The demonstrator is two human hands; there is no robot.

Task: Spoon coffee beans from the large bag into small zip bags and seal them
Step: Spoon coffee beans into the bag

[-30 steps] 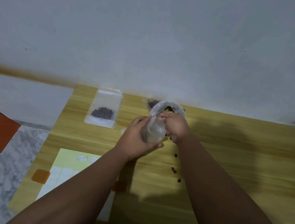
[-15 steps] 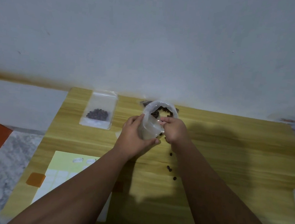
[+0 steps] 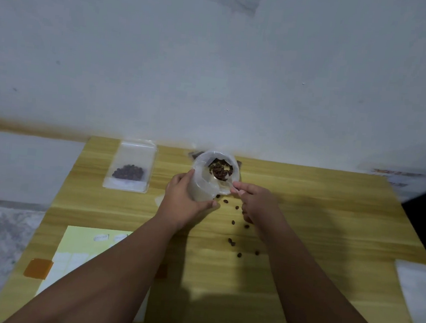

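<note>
- Head view: the left hand (image 3: 185, 202) was curled around a clear small bag (image 3: 203, 188), holding its mouth open.
- The right hand (image 3: 254, 203) pinched a spoon (image 3: 226, 183); its bowl, loaded with beans (image 3: 218, 172), sat inside that mouth.
- Several loose beans (image 3: 232, 242) lay on the table (image 3: 330, 223) beside the right wrist.
- A filled bag (image 3: 130, 169) lay flat, left of the left hand.

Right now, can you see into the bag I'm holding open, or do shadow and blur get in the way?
Head view: dim, even light, beans inside the open bag read clearly; head view: arm shadows fall on the table nearer the body, off the bag; head view: clear spoon barely shows, right edge smears.
</note>
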